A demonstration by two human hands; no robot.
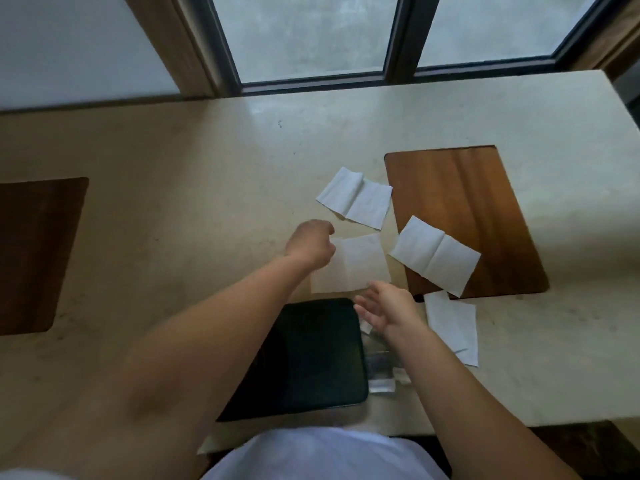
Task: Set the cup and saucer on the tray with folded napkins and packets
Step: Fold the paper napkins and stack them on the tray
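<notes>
A black tray [311, 355] lies on the pale counter in front of me, bare on top. Just beyond it a white napkin [356, 265] lies flat; my left hand [310, 244] grips its left edge with fingers curled. My right hand [388, 311] hovers open over the tray's far right corner, near the napkin's front edge. Several other white napkins lie around: one farther back [355, 197], one half on the wooden board [434, 256], one to the right [453, 325]. Small silvery packets [381, 372] lie beside the tray under my right forearm. No cup or saucer is in view.
A wooden board [464, 202] lies on the counter [207, 168] to the right. A darker wooden board [34, 254] sits at the left edge. A window with dark frames [398, 39] runs along the counter's far side. The counter's right end is at the upper right.
</notes>
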